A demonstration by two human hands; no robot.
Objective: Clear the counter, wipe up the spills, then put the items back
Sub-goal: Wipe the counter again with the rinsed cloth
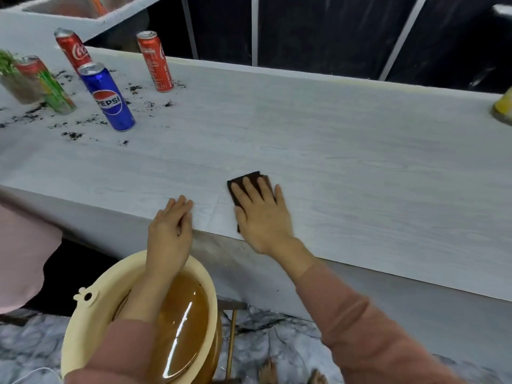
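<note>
The right hand (pixel 259 214) lies flat, fingers spread, pressing a dark brown cloth (pixel 246 187) onto the pale counter (pixel 360 167) near its front edge. The left hand (pixel 170 221) rests loosely curled and holding nothing on that same edge, just beside the cloth. Dark crumbs (pixel 72 134) lie scattered at far left around a blue Pepsi can (pixel 108 98), two red Coca-Cola cans (pixel 155 62) and a green can (pixel 54 91). The counter's middle and right lie bare. Below the edge sits a cream basin (pixel 83 322) of brownish water.
</note>
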